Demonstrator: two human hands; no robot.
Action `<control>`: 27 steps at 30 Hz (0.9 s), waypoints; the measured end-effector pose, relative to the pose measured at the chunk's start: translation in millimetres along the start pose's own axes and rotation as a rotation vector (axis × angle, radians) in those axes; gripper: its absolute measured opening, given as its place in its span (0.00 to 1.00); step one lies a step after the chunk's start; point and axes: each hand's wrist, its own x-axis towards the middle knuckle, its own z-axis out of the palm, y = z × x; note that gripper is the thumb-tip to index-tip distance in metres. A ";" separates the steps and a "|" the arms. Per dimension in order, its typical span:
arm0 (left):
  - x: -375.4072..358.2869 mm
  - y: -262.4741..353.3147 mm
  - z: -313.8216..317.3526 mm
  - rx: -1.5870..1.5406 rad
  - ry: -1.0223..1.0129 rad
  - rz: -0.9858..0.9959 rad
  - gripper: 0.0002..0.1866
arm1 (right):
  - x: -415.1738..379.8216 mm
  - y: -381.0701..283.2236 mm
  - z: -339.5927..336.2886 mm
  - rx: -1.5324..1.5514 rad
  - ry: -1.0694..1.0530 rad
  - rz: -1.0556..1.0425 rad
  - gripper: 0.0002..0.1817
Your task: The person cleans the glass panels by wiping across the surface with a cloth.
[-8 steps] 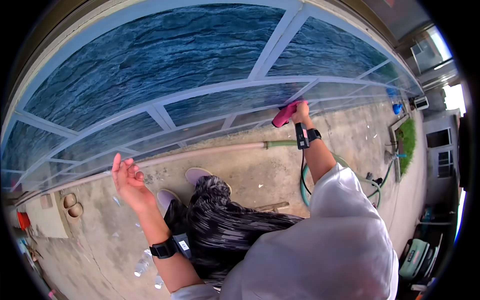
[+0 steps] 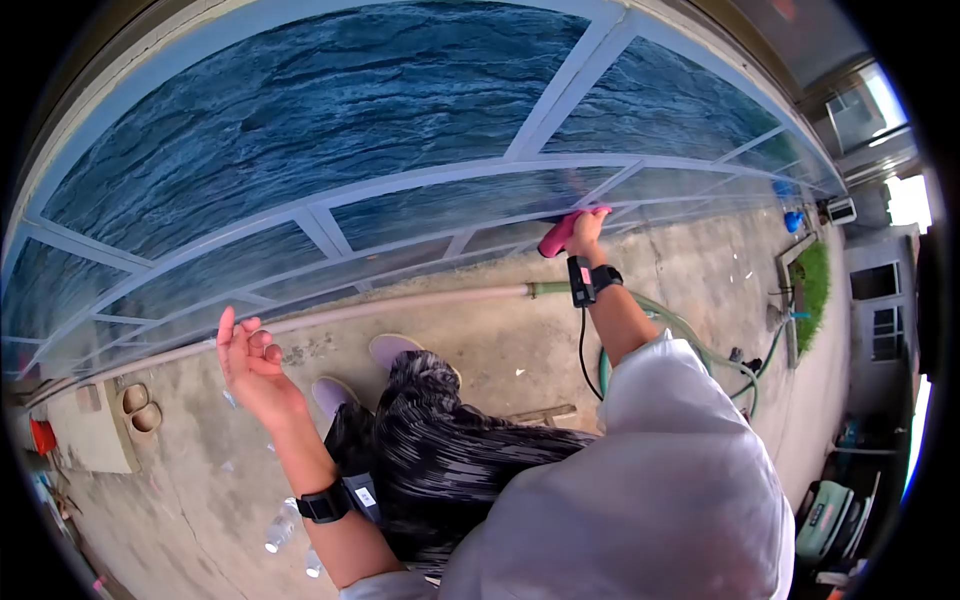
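Observation:
My right hand (image 2: 587,232) is closed on a pink cloth (image 2: 559,236), which lies against the lower part of a window (image 2: 400,110) with pale frames and blue wavy-looking panes. Part of the cloth is hidden behind my fingers. To the left, my left hand (image 2: 257,368) is raised in front of the lower frame, palm up, its fingers apart and slightly curled, with nothing in it. Both wrists wear black straps with small devices.
A pinkish pipe (image 2: 420,300) runs along the wall's foot, beside a green hose (image 2: 690,335). Beige slippers (image 2: 145,417), a red container (image 2: 42,437) and plastic bottles (image 2: 280,530) are at the left. Grass (image 2: 815,285) grows in a bed at the right.
My right hand and the pink cloth have moved a little to the left and slightly down. My left hand has shifted slightly left, still with its fingers apart.

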 end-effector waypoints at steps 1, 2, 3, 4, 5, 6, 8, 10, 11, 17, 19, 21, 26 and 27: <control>0.7 -0.4 0.6 0.009 -0.009 -0.003 0.19 | -22.0 22.7 17.5 0.143 -0.048 0.024 0.30; 1.2 -2.4 1.2 0.010 -0.018 -0.013 0.20 | -36.3 48.3 27.7 0.068 -0.009 -0.046 0.30; 2.8 -1.9 1.8 0.014 -0.029 -0.014 0.20 | -45.1 52.2 30.3 0.035 0.010 -0.077 0.30; 1.6 -2.2 3.1 0.018 -0.033 -0.011 0.20 | -54.0 56.2 32.7 0.003 0.030 -0.107 0.30; -2.4 -6.2 5.3 0.019 -0.010 -0.044 0.20 | -59.6 33.2 29.9 0.043 -0.001 -0.117 0.31; -3.0 -6.9 8.3 0.023 0.008 -0.066 0.20 | -64.9 14.4 32.4 0.094 -0.035 -0.125 0.32; -3.8 -8.4 12.4 -0.005 0.000 -0.048 0.18 | -11.0 9.2 10.6 0.060 0.006 -0.163 0.35; -5.2 -5.1 8.4 -0.012 0.017 -0.021 0.16 | 22.7 -26.6 -14.2 -0.014 0.042 -0.095 0.33; -5.5 -2.9 7.2 -0.013 -0.001 -0.035 0.18 | 94.6 -6.6 -46.8 -0.069 0.082 -0.130 0.29; -3.8 4.0 2.8 -0.058 0.026 -0.006 0.19 | 51.1 6.9 -23.9 -0.145 -0.197 -0.034 0.21; -3.6 6.0 2.2 -0.067 0.039 -0.005 0.19 | 15.2 22.1 -7.1 -0.006 -0.184 0.011 0.21; -1.8 6.9 6.2 -0.073 0.036 -0.013 0.18 | -52.7 53.1 39.4 0.061 -0.163 0.084 0.26; -0.5 10.7 -1.8 -0.123 0.115 0.020 0.14 | -218.4 66.5 141.3 0.075 -0.245 0.430 0.10; 0.6 13.5 -4.5 -0.110 0.138 0.043 0.14 | -243.8 63.7 157.5 0.074 -0.268 0.456 0.10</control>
